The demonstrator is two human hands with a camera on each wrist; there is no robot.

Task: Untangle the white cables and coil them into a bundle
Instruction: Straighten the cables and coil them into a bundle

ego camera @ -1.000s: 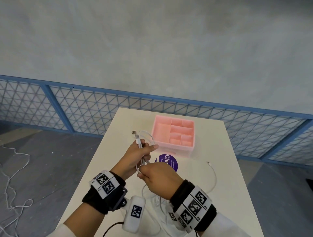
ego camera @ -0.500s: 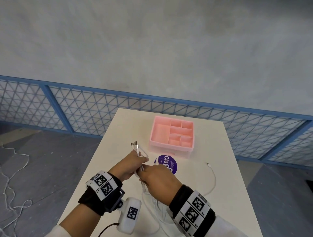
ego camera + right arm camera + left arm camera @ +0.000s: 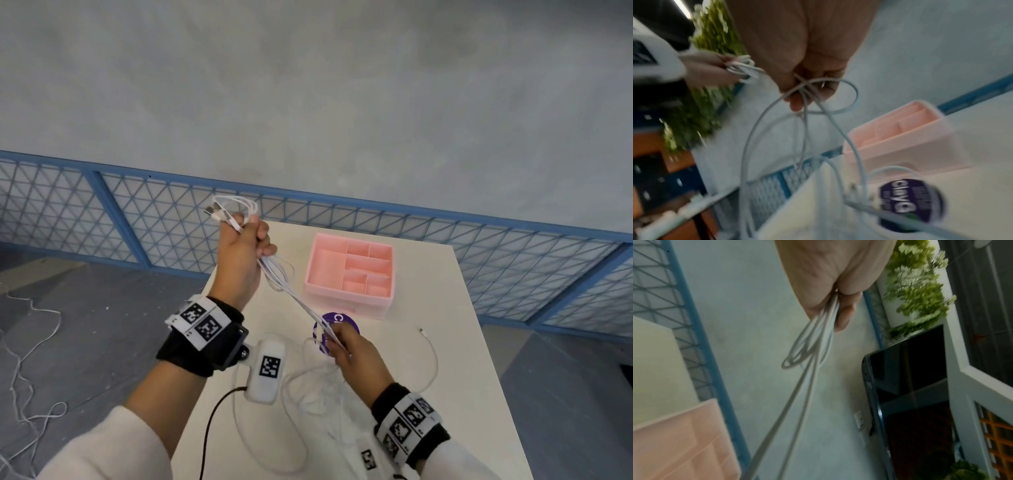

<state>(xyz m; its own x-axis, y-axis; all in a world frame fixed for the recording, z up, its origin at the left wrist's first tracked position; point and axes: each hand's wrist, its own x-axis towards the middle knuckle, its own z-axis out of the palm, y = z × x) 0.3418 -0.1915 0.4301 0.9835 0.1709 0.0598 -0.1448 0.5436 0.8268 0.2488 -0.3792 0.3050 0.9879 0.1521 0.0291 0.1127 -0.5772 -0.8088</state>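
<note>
My left hand (image 3: 244, 251) is raised above the table's far left edge and grips a bunch of white cables (image 3: 290, 286), with loops and plug ends (image 3: 215, 212) sticking out above the fist. Taut strands run down and right to my right hand (image 3: 346, 346), which pinches them low over the table. In the left wrist view the cables (image 3: 813, 344) pass under my curled fingers (image 3: 846, 313). The right wrist view shows the strands (image 3: 805, 104) crossing at my fingertips (image 3: 797, 100). Slack cable (image 3: 308, 387) lies tangled on the white table (image 3: 472, 411) below my right wrist.
A pink divided organiser box (image 3: 351, 274) stands at the table's far middle. A round purple sticker (image 3: 337, 323) lies just in front of it, under my right hand. One cable end (image 3: 422, 330) trails to the right. More white cord (image 3: 24, 359) lies on the floor at left.
My left hand has lifted up and to the left with the cable ends, pulling the strands taut. My right hand has stayed low and now pinches the strands farther along.
</note>
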